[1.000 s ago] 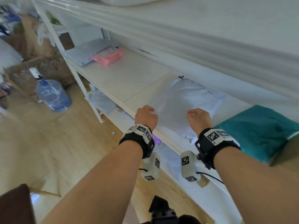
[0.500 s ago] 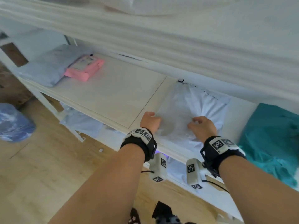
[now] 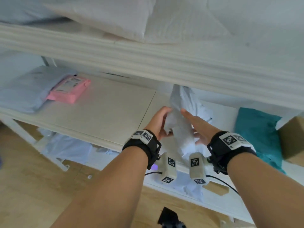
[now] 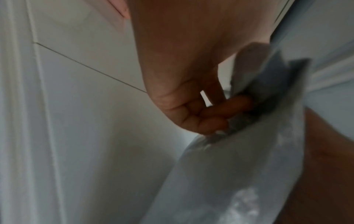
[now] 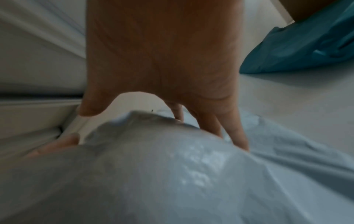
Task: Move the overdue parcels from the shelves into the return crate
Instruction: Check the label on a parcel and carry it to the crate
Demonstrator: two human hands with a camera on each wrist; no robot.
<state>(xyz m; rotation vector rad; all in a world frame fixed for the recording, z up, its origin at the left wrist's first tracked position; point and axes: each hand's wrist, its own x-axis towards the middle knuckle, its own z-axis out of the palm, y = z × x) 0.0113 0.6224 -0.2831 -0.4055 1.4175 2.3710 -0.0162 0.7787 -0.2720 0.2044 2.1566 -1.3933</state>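
The left hand (image 3: 158,122) pinches the white poly mailer (image 3: 181,127) by its edge while the right hand (image 3: 196,125), fingers straight, steadies it, tipping it upright to clear the shelf (image 3: 107,109).

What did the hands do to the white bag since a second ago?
The white bag lay flat on the shelf before; now it is gathered up and lifted between both hands. The left hand went from a fist at the shelf edge to gripping the bag's side, and the right hand presses it with straight fingers. The pink parcel and teal parcel stayed put.
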